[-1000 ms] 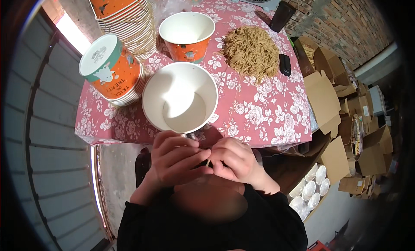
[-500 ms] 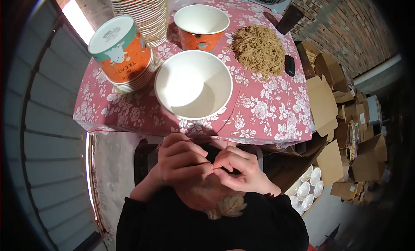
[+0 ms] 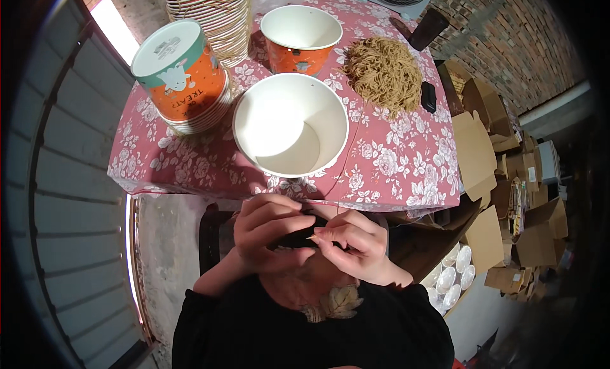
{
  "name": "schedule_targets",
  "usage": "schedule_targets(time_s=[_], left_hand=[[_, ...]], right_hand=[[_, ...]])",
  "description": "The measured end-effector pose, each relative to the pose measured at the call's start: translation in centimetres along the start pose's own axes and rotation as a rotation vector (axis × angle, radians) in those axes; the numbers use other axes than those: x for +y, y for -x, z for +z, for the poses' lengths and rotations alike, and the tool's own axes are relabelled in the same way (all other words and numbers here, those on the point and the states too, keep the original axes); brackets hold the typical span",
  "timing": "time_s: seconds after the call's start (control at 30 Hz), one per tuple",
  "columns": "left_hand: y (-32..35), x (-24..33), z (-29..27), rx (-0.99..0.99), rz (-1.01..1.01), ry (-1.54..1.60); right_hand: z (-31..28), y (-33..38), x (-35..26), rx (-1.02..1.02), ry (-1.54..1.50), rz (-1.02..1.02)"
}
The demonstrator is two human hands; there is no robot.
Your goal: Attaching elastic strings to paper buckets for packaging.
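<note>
Small dark flat object (image 3: 298, 237), likely light and stiff: pinch by edges; below white paper bowl (image 3: 290, 124), left hand (image 3: 270, 232) fingers clamped on it, right hand (image 3: 356, 245) fingers pinched together at its end.

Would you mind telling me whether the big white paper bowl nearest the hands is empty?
Empty: the white paper bowl stands upright, its bare inside showing.

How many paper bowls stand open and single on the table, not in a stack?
2: a large white bowl near the table's front edge, and an orange bowl behind it. Stacks beside them may hide more.
</note>
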State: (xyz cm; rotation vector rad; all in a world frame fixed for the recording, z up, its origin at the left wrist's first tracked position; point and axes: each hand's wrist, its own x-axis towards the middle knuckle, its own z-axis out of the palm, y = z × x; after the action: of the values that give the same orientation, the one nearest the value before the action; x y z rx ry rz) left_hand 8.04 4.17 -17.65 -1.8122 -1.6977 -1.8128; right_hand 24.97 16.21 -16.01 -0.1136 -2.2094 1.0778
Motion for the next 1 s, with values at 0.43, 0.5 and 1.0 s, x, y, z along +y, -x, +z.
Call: schedule_targets(time_s=[0.43,0.5,1.0], left_hand=[[0.7,-1.3,1.7,-0.095,0.137,-0.175],[0.5,-1.5,2.1,-0.071,0.161,-0.218],[-0.2,-1.4,2.8,-0.150,0.217,-0.124]], right_hand=[[-1.0,0.3,0.5,0.019,-0.002,0.021],[-0.7,0.5,0.4,0.056,-0.010,0.046],[-1.9,1.3,2.8,0.133,0.011,-0.173]])
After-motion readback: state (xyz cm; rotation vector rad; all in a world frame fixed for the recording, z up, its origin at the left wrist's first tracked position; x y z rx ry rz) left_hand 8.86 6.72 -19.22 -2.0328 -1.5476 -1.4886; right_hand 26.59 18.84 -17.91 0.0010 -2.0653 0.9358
